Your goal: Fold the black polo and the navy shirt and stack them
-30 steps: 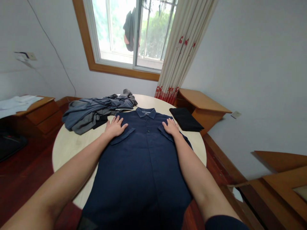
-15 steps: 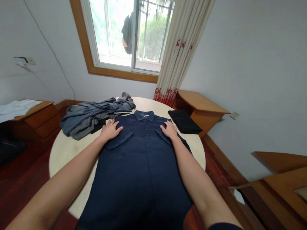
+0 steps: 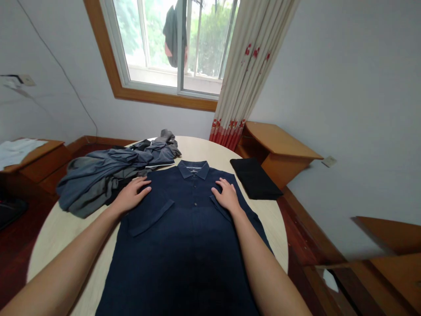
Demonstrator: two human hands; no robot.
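A navy short-sleeved shirt [image 3: 187, 237] lies front up on the round table [image 3: 66, 245], collar toward the window and buttons down its middle. Both its sleeves are turned inward over the front. My left hand [image 3: 134, 193] rests with fingers apart on the shirt's left shoulder edge, at the fold of that sleeve. On the other side, my right hand [image 3: 226, 193] lies open over the right sleeve, fingers pointing toward the collar. The shirt's lower end runs out of view at the bottom.
A heap of grey and dark clothes [image 3: 108, 171] lies at the table's back left. A folded black garment [image 3: 256, 177] is at the right edge. Beyond stand a wooden desk [image 3: 283, 140], a curtain [image 3: 250, 74] and a window. White cloth [image 3: 19, 151] covers a cabinet at left.
My right hand has shifted slightly inward over the right sleeve. My left hand stays at the left shoulder. The view has moved a little closer to the table.
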